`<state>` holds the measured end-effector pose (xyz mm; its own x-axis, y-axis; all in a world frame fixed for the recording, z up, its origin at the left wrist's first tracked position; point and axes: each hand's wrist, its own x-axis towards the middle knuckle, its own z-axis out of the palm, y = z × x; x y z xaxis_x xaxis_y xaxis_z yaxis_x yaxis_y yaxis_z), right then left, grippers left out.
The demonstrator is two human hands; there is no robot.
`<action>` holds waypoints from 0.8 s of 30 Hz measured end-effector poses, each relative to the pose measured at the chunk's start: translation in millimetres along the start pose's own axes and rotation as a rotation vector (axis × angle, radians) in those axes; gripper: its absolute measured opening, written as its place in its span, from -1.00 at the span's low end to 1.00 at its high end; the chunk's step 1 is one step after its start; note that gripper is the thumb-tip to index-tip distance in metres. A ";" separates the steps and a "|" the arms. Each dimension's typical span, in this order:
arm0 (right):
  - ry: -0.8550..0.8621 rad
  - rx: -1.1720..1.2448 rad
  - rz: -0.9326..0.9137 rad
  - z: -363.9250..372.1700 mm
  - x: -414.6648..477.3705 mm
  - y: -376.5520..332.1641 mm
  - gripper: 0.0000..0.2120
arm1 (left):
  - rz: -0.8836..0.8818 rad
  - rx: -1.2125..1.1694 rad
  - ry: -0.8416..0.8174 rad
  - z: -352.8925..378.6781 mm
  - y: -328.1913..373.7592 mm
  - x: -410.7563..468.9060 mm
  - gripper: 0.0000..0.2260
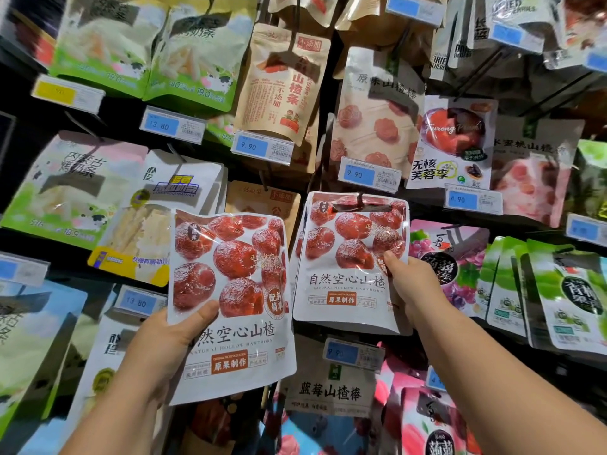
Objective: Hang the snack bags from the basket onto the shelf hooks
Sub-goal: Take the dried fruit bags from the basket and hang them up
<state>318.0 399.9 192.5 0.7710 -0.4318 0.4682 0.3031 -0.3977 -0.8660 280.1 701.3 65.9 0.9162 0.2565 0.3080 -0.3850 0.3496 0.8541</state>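
Head view. Dark shelf wall (19, 103) densely hung with snack pouches; clip-on price tags read 13.80 (170, 125) and 9.90 (261, 146).

Left hand (161, 349) grips the lower left of one hawthorn bag (230, 290), thumb on its front, held clear of the shelf.

Right hand (410, 284) pinches the right edge of a second hawthorn bag (348, 264); a hook tip (361, 199) shows at its top edge.

Both bags read "自然空心山楂", "NATURAL HOLLOW HAWTHORN", "原果制作". The pouch below (330, 392) reads "蓝莓山楂棒".
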 end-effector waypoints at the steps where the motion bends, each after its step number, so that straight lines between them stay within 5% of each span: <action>1: 0.001 -0.005 -0.001 2.5 2.1 1.0 -0.75 | 0.000 -0.003 -0.002 0.4 -0.3 -0.5 -0.72; 6: 0.008 -0.055 0.002 15.9 11.2 9.0 -0.47 | -0.007 0.001 -0.007 0.6 1.2 -3.6 -0.66; 10: 0.012 -0.081 0.027 23.0 13.7 14.5 -0.48 | -0.003 0.003 -0.009 -0.6 2.5 -2.9 -0.63; 13: 0.032 -0.082 0.036 26.3 15.6 18.7 -0.54 | -0.002 -0.001 -0.020 0.1 1.4 -2.1 -0.75; 17: 0.008 0.059 0.064 32.2 13.6 33.6 -0.28 | -0.011 -0.029 -0.033 1.9 1.6 -1.6 -0.90; 21: 0.045 0.122 0.001 30.7 -6.1 41.2 -0.33 | -0.027 -0.033 -0.044 0.8 2.7 -1.3 -0.89; 24: 0.226 -0.028 -0.151 23.9 -21.2 44.1 -0.44 | -0.033 -0.048 -0.058 2.4 5.3 -2.5 -0.89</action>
<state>328.5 410.9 140.2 0.5726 -0.5348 0.6214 0.3866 -0.4923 -0.7799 276.0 700.3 70.7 0.9327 0.1919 0.3052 -0.3583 0.3997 0.8437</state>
